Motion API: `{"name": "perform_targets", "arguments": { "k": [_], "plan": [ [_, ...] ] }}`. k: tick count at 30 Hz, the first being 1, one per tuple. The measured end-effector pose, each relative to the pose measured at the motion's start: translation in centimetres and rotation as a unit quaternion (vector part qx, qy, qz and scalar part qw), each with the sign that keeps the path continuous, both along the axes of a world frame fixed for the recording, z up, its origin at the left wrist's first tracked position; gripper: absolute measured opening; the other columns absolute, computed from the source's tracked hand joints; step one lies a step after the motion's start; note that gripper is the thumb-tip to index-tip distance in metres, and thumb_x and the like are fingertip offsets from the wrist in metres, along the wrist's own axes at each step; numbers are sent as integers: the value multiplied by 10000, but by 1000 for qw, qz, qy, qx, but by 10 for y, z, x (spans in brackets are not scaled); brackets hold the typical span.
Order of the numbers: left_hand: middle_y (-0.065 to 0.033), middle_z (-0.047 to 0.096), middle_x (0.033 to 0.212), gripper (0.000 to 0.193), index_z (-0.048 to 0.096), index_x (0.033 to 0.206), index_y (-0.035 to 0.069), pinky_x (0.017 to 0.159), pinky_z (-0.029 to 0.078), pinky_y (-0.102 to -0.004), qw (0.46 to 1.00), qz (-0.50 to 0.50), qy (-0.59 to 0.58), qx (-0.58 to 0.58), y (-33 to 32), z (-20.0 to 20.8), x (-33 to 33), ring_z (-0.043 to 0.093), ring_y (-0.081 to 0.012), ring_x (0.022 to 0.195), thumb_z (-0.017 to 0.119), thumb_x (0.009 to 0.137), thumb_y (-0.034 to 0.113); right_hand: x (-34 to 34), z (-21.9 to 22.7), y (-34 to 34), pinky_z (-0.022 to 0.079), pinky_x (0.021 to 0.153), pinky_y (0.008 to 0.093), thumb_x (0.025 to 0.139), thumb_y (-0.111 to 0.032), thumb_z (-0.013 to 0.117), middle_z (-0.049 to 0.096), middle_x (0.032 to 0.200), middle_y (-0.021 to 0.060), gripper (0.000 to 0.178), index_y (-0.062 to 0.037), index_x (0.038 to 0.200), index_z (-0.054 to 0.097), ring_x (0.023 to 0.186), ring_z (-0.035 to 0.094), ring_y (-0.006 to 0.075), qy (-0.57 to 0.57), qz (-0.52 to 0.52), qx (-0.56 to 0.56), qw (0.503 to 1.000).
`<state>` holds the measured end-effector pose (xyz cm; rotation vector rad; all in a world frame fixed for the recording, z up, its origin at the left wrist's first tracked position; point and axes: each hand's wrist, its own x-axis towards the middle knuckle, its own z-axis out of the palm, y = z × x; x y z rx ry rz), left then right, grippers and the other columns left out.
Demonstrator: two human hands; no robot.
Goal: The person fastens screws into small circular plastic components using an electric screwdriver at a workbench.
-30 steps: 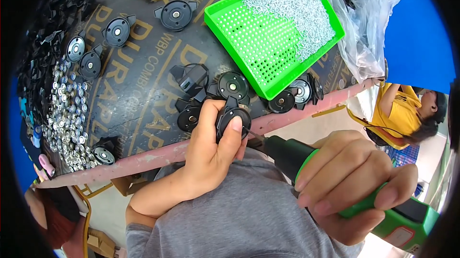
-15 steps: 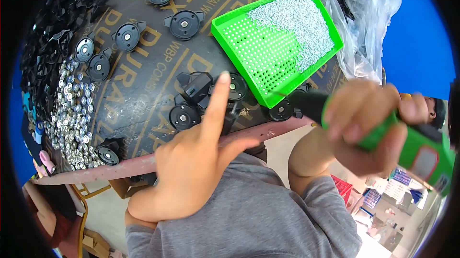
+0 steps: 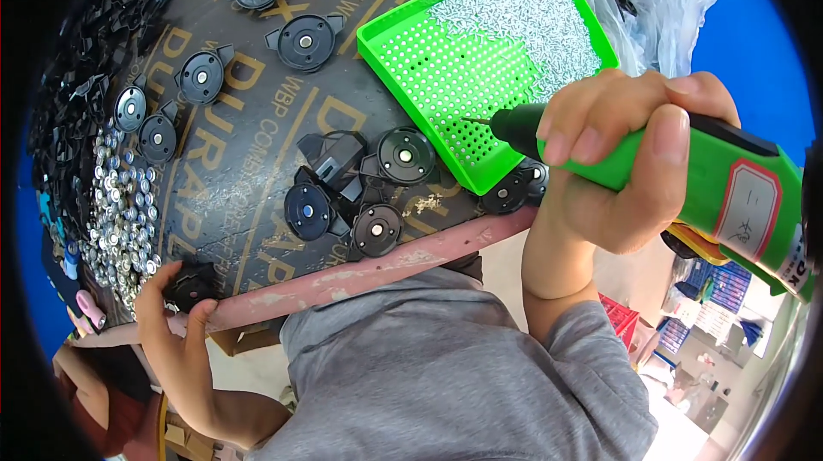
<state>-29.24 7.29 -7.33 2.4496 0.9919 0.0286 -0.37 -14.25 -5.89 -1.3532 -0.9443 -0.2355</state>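
1. The screwdriver (image 3: 711, 180), a powered one, has a bright green body, a black nose, a black strip along its upper side and a white label edged in red. A thin, dark metal bit sticks out of the nose.
2. Its long axis slants across the view from lower right to upper left. The bit points left and slightly up, seen against the holed floor of the green tray (image 3: 478, 182); how high above it, I cannot tell.
3. The right hand (image 3: 630, 152) is closed around the screwdriver body, fingers wrapped over it and thumb along the near side.
4. The black part (image 3: 190, 291) at the left is a dark plastic piece, lying at the table's near edge beside the heap of metal discs (image 3: 124, 221). Partly covered by fingers, it does not show its long axis clearly.
5. The left hand (image 3: 174, 350) has its thumb and forefinger parted around that part; whether they press on it, I cannot tell.
6. Small silvery screws (image 3: 549, 32) fill the tray's far right portion.
7. Between tray and pink table edge (image 3: 343, 283) sits a cluster of round black knobs (image 3: 377, 230), several showing a bright metal centre.
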Motion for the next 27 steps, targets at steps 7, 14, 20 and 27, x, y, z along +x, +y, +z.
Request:
{"name": "perform_targets", "arguments": {
  "k": [7,14,20,27],
  "plan": [
    [-89,537,1110,420,549,1168,-19,872,400,-262,969,46,-180,-160,-24,3,31,520,-181,1006,648,761,-52,-2,4,0,400,396,319,941,-130,356,485,607,98,264,14,1154,414,442,448,183,-9,-14,-43,999],
    [-94,554,1019,402,363,1238,31,701,505,-241,707,-8,-267,-655,-81,-3,94,608,-125,806,590,907,9,-43,53,-22,427,506,264,922,-237,443,484,610,5,193,-55,955,496,526,499,113,67,142,69,985],
    [-46,604,928,375,444,1267,25,625,520,-215,725,10,-225,-651,-96,-12,112,622,-86,759,583,919,34,-76,57,-21,537,475,287,982,-300,474,534,708,54,379,-63,1269,403,570,575,181,3,224,90,970],
    [-30,619,878,356,499,1250,19,628,531,-208,747,17,-258,-613,-105,-23,111,624,-75,733,597,908,25,-51,46,1,548,492,314,978,-318,475,536,782,81,423,-105,1311,325,616,592,206,-32,335,39,941]
  ]
}}
